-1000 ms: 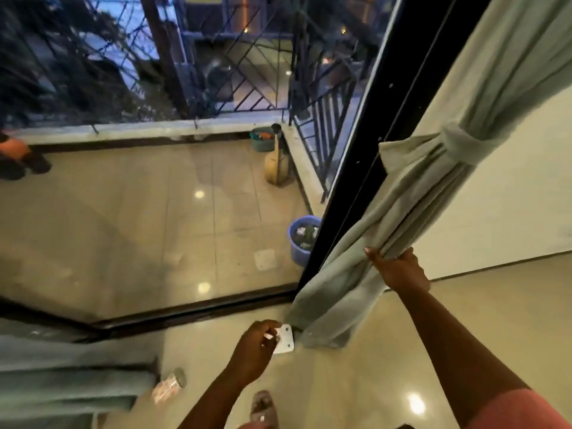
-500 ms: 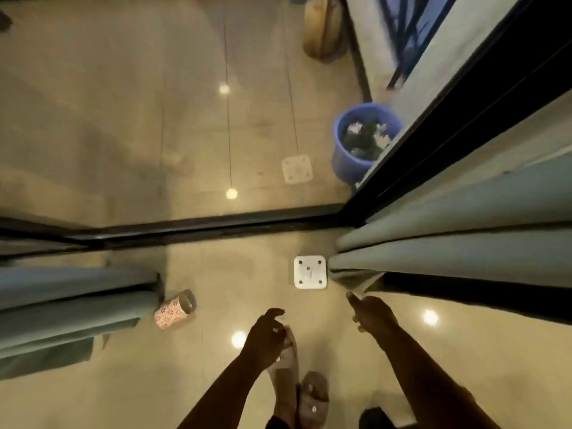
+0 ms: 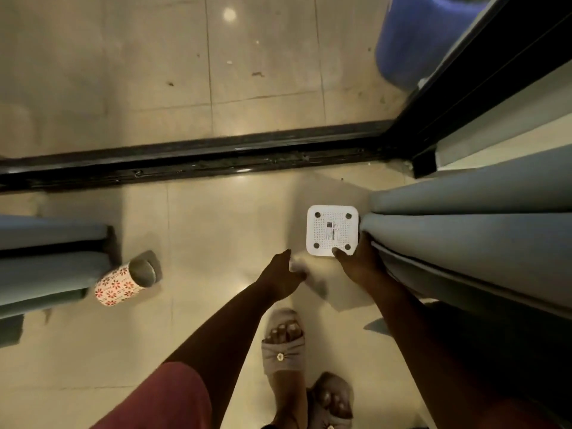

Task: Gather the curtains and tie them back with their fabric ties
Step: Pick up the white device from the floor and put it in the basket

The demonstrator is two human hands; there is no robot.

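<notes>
I look straight down at the floor. The grey right curtain (image 3: 470, 239) hangs in folds at the right, its hem by a white square device (image 3: 332, 230) on the tiles. My right hand (image 3: 359, 264) is at the hem. Its thumb touches the device's near edge and its fingers lie between the device and the curtain, but what they grip is unclear. My left hand (image 3: 281, 274) hovers left of the device with loosely curled fingers. A pale blur sits at its fingertips. The grey left curtain (image 3: 46, 264) hangs at the left edge. No fabric tie is in view.
A floral patterned cup (image 3: 123, 281) lies on its side by the left curtain. The black door track (image 3: 216, 159) crosses the floor ahead. A blue bucket (image 3: 418, 41) stands outside at top right. My slippered feet (image 3: 284, 345) are below my hands.
My view has tipped from the tied right curtain down to the floor. My right hand let go of the curtain folds and dropped to the hem beside the white device. My left hand reached forward.
</notes>
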